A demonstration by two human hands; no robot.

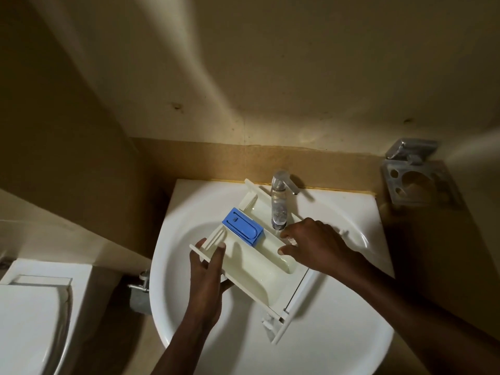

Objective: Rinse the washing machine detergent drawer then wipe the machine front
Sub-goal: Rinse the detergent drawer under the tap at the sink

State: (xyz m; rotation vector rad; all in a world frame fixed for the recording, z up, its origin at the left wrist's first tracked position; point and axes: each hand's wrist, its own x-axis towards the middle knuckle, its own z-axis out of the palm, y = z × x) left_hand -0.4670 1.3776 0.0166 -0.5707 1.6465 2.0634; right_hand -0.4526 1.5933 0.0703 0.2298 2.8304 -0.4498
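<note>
Left hand (pixel 208 269), nearest my camera, grips the detergent drawer (pixel 251 269) by its side rail, slanted across the sink (pixel 338 347) under the running tap (pixel 278 190); right hand (pixel 316 244) curls inside it, grip I cannot tell.

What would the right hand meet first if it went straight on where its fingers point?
Probably the blue plastic insert in the white plastic detergent drawer: the right hand points left toward it. Depth is unclear; it might pass above.
</note>
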